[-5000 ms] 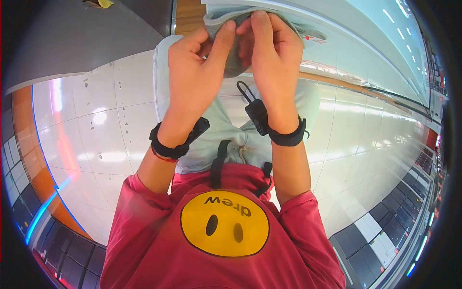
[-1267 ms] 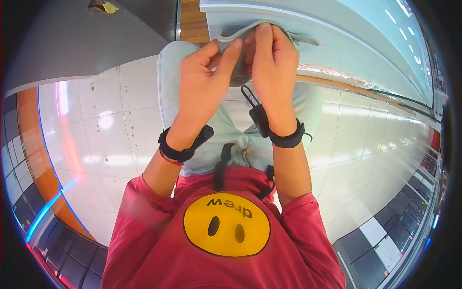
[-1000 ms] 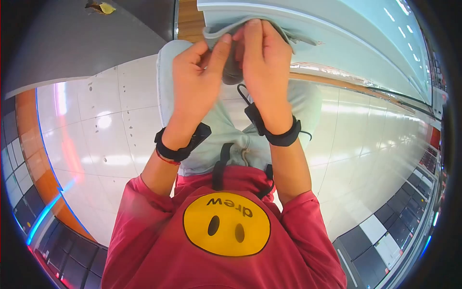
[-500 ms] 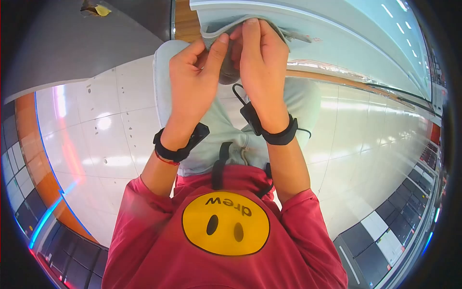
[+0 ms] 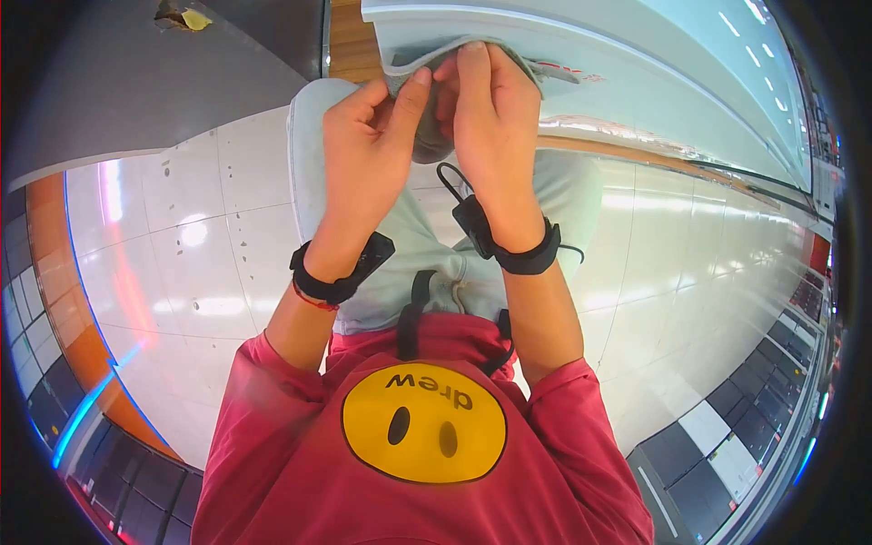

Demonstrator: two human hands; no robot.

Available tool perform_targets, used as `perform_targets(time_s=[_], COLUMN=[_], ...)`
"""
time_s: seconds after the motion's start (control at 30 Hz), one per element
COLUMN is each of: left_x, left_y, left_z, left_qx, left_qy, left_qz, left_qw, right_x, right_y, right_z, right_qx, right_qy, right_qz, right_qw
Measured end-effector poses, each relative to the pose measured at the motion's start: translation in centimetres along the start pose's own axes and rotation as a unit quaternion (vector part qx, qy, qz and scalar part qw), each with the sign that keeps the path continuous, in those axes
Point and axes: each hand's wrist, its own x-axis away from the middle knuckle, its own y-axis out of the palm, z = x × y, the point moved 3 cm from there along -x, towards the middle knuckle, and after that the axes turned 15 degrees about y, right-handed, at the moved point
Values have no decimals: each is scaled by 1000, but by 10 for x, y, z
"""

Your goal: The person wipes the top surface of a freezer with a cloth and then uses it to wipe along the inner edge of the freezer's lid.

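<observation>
A piece of grey cloth is spread between my two hands at the front of a white cabinet. Its upper edge runs in a wavy line from one hand to the other, and a darker fold hangs down between them. My left hand pinches the left end between thumb and fingers. With the thumb on top, my right hand grips the right part of the edge. The fingers behind the cloth are partly hidden. Just right of the cloth, a thin grey strip lies against the white surface near small red marks.
Each wrist wears a black strapped device, and a black cable loops by the right one. A dark grey surface at upper left carries a yellow leaf-like scrap. Pale floor tiles and dark boxes surround my bent knees.
Both hands keep their hold on the cloth. Its edge and the fingers have shifted only slightly, and the view has moved a little.
</observation>
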Motion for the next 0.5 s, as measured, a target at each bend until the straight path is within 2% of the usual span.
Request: perform_targets(time_s=[0.2, 0.3, 0.5], left_x=[-8, -5, -1], left_y=[1, -4, -1], left_z=[12, -1, -3], left_qx=[20, 5, 24], left_qy=[42, 12, 12], left_qz=[58, 13, 12], left_qw=[997, 1000, 1000], right_x=[5, 3, 3], right_y=[8, 5, 3], right_z=[-17, -11, -8], right_qx=[-21, -13, -12], right_qy=[-27, -19, -11], right_qz=[-5, -2, 4], right_qw=[999, 1000, 1000])
